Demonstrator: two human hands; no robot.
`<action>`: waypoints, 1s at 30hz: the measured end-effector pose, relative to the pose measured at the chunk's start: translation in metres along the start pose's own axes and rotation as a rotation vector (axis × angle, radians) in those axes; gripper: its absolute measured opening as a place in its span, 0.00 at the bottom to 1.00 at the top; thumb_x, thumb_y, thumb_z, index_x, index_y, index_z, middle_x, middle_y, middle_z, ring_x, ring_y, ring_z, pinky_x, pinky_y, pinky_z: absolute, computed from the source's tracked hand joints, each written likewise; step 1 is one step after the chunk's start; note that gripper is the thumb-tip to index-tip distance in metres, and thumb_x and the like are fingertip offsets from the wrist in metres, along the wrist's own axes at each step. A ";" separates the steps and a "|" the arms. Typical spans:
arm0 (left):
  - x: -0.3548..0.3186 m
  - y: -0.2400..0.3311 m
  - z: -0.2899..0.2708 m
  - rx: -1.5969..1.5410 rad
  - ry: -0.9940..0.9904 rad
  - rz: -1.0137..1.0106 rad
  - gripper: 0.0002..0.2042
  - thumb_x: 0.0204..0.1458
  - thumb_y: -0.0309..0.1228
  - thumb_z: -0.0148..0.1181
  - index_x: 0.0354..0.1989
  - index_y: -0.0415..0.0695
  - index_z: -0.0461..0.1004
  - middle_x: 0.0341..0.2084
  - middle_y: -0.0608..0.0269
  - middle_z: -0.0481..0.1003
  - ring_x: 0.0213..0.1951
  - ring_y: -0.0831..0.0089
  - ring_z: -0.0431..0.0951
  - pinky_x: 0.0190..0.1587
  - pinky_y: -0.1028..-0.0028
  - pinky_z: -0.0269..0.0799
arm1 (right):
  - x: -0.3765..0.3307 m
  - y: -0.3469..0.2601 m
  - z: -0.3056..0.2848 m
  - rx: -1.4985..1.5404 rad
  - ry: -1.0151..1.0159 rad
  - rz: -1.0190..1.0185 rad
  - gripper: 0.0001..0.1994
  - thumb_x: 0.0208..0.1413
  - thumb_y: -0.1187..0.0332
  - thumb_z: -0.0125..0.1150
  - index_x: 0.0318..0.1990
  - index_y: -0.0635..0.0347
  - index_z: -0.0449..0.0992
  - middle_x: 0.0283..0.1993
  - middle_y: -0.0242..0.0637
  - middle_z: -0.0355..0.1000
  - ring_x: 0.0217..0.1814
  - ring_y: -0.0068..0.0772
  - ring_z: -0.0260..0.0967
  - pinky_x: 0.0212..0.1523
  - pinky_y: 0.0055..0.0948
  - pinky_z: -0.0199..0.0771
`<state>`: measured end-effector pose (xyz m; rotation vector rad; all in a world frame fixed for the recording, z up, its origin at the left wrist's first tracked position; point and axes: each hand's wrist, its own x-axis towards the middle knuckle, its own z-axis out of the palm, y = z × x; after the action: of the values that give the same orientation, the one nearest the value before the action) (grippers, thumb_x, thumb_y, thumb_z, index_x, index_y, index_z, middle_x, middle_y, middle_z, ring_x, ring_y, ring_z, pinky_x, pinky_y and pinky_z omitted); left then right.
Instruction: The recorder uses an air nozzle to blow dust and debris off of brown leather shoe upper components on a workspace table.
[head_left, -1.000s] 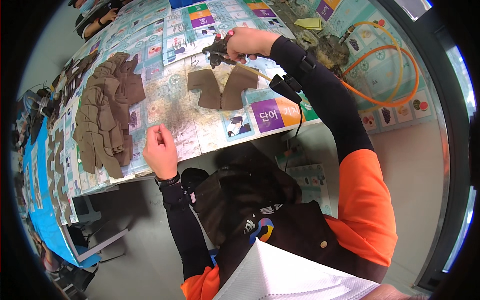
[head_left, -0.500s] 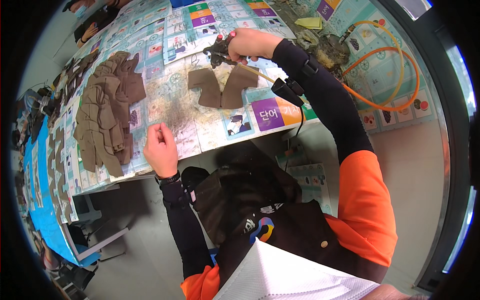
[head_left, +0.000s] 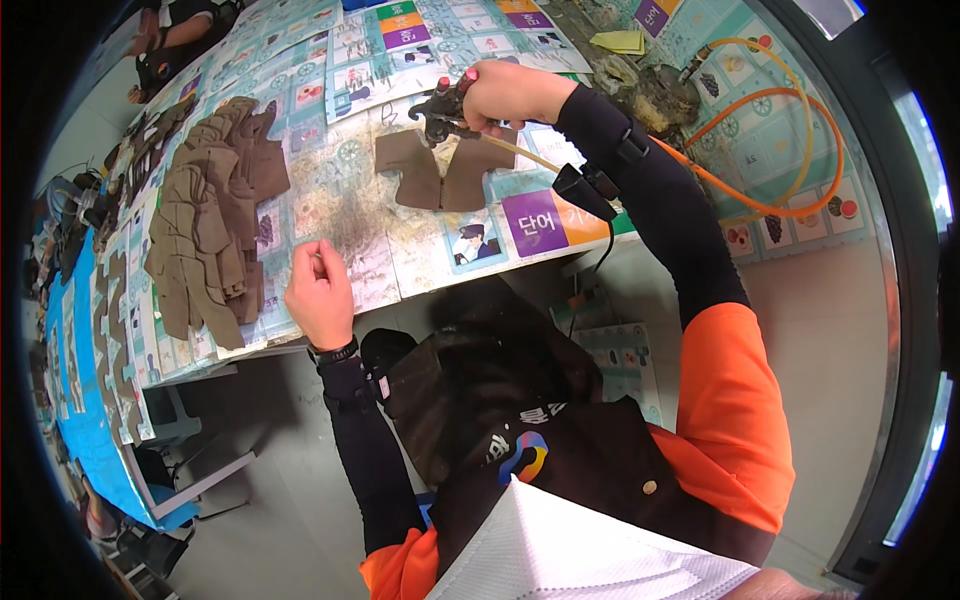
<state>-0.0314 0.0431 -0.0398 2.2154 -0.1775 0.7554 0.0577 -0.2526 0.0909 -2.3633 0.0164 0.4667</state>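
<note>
My right hand (head_left: 517,95) grips a spray gun (head_left: 438,122), its yellow hose running back beneath my forearm. The gun is held just above a flat brown shoe-upper-like piece (head_left: 440,185) with two wings and a central seam, lying near the table's front edge. My fingers hide part of the gun's handle. At the table edge, left of that piece, my left hand (head_left: 320,295) is loosely curled, with nothing visible in its fingers. Farther left, a pile of similar brown pieces (head_left: 208,215) lies overlapped.
Printed sheets cover the stained table (head_left: 350,240). A grimy round container (head_left: 668,98) stands at right, beside coiled orange and yellow hoses (head_left: 838,150). A yellow cloth-like pad (head_left: 618,42) lies at the back. Another person (head_left: 178,45) is at the far left.
My right hand and the spray gun have shifted slightly right. My left hand stays curled in nearly the same place. The person at far left has moved.
</note>
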 end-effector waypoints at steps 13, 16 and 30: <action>0.000 0.000 -0.002 -0.010 -0.002 -0.002 0.08 0.60 0.30 0.57 0.30 0.41 0.71 0.11 0.62 0.64 0.15 0.75 0.59 0.21 0.71 0.59 | -0.025 -0.005 0.005 -0.012 -0.020 -0.003 0.07 0.33 0.72 0.57 0.21 0.68 0.75 0.16 0.34 0.67 0.13 0.23 0.55 0.15 0.26 0.52; -0.001 -0.001 0.000 -0.008 -0.004 -0.010 0.07 0.59 0.30 0.57 0.30 0.41 0.71 0.11 0.62 0.64 0.15 0.75 0.60 0.21 0.71 0.59 | -0.037 -0.010 0.007 -0.001 -0.019 -0.007 0.07 0.33 0.72 0.57 0.20 0.68 0.74 0.16 0.34 0.66 0.14 0.23 0.56 0.15 0.26 0.52; 0.000 -0.003 0.000 0.021 -0.010 0.005 0.06 0.58 0.30 0.58 0.29 0.45 0.71 0.12 0.62 0.68 0.14 0.64 0.68 0.20 0.67 0.62 | -0.032 0.025 0.018 -0.114 -0.074 -0.241 0.05 0.24 0.75 0.57 0.16 0.63 0.73 0.33 0.37 0.76 0.19 0.33 0.62 0.21 0.27 0.65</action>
<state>-0.0300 0.0447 -0.0415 2.2399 -0.1810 0.7521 0.0181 -0.2625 0.0731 -2.4169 -0.3332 0.4466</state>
